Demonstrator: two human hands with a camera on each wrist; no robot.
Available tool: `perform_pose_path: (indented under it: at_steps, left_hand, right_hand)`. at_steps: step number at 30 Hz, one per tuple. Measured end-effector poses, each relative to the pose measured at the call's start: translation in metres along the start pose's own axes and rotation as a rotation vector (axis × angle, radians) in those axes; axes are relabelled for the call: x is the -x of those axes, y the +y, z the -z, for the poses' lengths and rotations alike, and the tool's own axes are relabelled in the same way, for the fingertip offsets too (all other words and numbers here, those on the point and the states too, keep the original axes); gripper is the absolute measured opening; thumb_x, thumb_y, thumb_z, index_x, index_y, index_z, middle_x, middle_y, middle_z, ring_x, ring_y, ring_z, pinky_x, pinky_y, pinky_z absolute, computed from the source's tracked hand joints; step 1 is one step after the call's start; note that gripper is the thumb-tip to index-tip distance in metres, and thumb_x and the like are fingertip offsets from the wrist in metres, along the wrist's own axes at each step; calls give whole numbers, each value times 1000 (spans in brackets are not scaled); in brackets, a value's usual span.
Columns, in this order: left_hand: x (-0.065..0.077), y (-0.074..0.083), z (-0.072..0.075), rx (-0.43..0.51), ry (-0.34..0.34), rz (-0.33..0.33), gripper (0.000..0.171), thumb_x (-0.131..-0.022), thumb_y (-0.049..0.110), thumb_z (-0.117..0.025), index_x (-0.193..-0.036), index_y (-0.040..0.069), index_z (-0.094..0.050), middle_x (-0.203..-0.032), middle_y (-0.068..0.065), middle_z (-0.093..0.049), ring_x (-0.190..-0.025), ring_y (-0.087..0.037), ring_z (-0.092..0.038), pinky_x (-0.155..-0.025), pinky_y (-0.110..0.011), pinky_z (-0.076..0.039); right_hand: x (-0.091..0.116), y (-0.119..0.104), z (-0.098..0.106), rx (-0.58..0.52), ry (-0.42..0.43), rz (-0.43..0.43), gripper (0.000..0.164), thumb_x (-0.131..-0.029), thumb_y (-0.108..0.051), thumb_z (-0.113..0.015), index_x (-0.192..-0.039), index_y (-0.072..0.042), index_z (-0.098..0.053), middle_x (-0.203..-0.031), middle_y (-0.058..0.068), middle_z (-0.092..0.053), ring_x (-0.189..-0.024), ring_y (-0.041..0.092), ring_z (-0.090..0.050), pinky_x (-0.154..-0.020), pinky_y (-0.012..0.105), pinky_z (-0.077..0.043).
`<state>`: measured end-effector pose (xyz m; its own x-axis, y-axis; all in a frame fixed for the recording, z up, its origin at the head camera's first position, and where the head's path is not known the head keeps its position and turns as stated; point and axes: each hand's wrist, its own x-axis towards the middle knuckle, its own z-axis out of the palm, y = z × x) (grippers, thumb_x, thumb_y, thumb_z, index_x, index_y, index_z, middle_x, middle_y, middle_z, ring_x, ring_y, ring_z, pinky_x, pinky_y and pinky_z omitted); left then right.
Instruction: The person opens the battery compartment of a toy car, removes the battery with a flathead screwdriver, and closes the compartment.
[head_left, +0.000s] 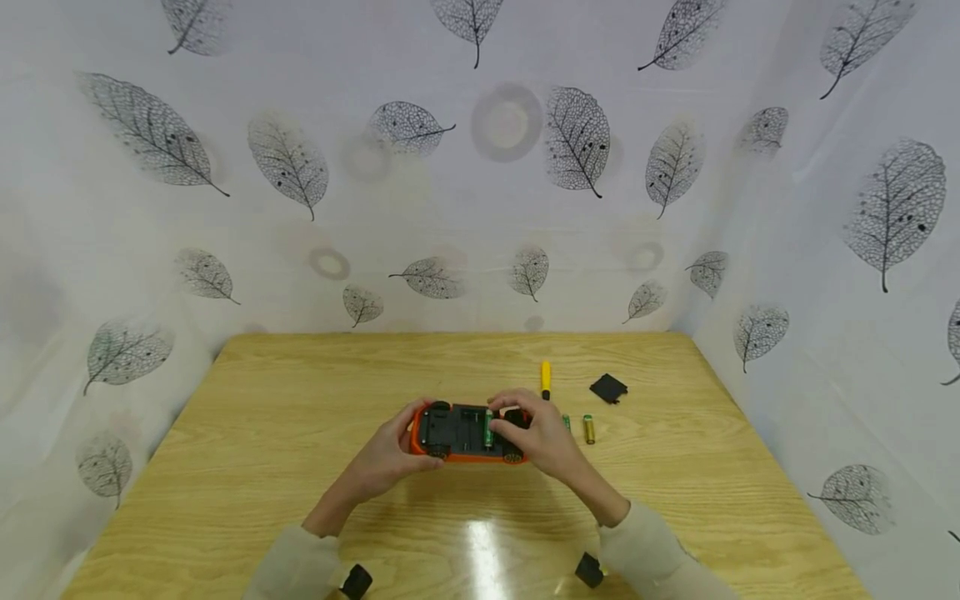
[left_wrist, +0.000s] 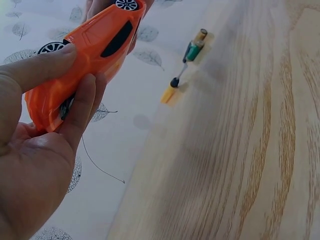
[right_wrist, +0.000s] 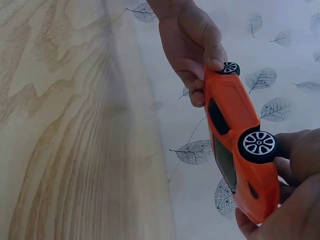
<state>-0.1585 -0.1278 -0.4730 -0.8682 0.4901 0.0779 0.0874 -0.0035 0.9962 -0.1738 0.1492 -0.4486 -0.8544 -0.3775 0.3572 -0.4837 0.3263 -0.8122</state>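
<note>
An orange toy car (head_left: 471,458) is held above the table with its black underside turned up, an uncovered battery compartment (head_left: 470,421) showing. My left hand (head_left: 384,457) grips one end, thumb along the near side and fingers round the far side. At the compartment's right part, my right hand (head_left: 549,440) pinches a green battery (head_left: 488,429) between thumb and forefinger. Its other fingers lie by the car's right end. The right wrist view shows the car's orange body (right_wrist: 232,100) and wheel (right_wrist: 259,144); the battery is hidden there.
Behind the right hand lie a yellow-handled screwdriver (head_left: 546,377) and a black battery cover (head_left: 609,388). A gold-and-green battery (head_left: 588,429) lies to the right, beside another partly hidden battery (head_left: 567,423). Leaf-patterned cloth (head_left: 450,208) borders the wooden table (head_left: 300,375).
</note>
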Motion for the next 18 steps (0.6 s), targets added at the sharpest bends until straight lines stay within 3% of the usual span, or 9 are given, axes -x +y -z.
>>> perform_pose_path:
  at_steps: [8, 13, 18]
  left_hand:
    - [0, 1, 1, -18, 2, 1, 88, -88, -5, -77, -159, -3, -24, -154, -33, -35, -122, -36, -62, -91, -33, -59]
    - [1, 1, 1, -12, -1, 18, 91, -88, -5, -78, -160, -4, -21, -156, -33, -32, -121, -35, -63, -91, -32, -59]
    - [1, 1, 1, 6, -8, 14, 90, -88, -5, -78, -159, -3, -23, -156, -33, -32, -124, -36, -61, -92, -33, -58]
  right_hand:
    - [2, 0, -1, -22, 69, 17, 15, -96, -15, -76, -111, -13, -75, -111, 0, -73, -106, 21, -66, -93, 52, -53]
    - [2, -1, 3, -10, 21, 17, 25, -95, -15, -77, -119, -9, -74, -111, 0, -73, -107, 19, -65, -96, 51, -51]
    - [2, 4, 8, 17, -68, 82, 23, -98, -12, -72, -121, -8, -76, -118, 1, -69, -112, 20, -59, -98, 46, -51]
